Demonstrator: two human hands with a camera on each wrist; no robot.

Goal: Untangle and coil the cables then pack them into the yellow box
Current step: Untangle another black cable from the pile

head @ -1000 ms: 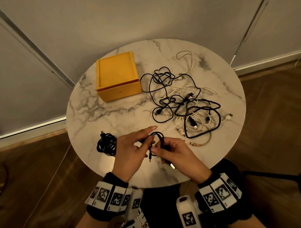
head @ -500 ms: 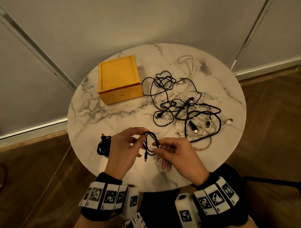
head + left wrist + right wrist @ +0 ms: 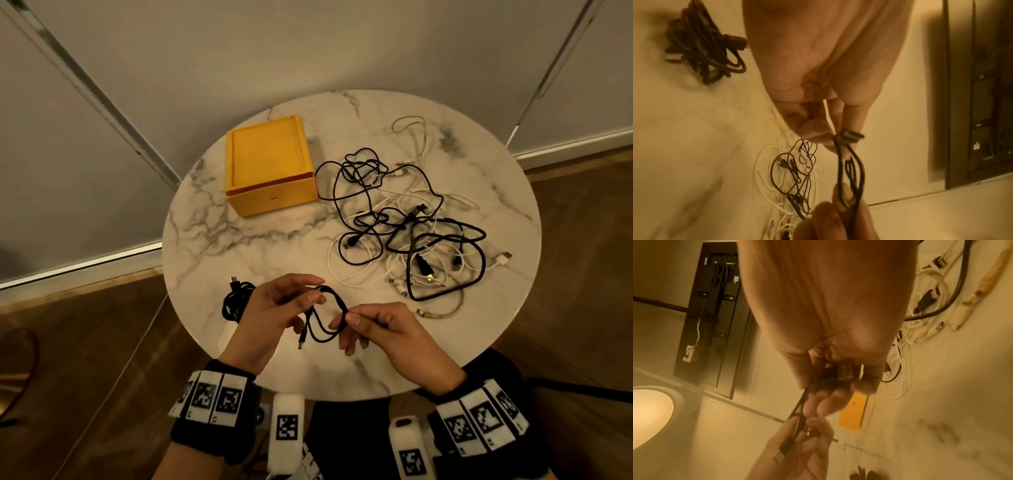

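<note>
Both hands, left (image 3: pixel 270 315) and right (image 3: pixel 387 335), pinch one short black cable (image 3: pixel 325 318) low in the frame, above the bench (image 3: pixel 239 240). A tangle (image 3: pixel 411 233) lies at right, the yellow box (image 3: pixel 270 164) upper centre, a coiled cable (image 3: pixel 236 301) beside the left hand. Only the right wrist view shows a plug (image 3: pixel 845 371) within the right fingers (image 3: pixel 869 379).

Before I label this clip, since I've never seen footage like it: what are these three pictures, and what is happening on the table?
No machine here: a person wears cameras. One picture looks down from the head, the other two look along each wrist at the fingers. On the round marble table sit a closed yellow box, a tangle of black and white cables and one coiled black cable. The left hand and right hand both pinch a short black cable, held in loops between them above the table.
</note>
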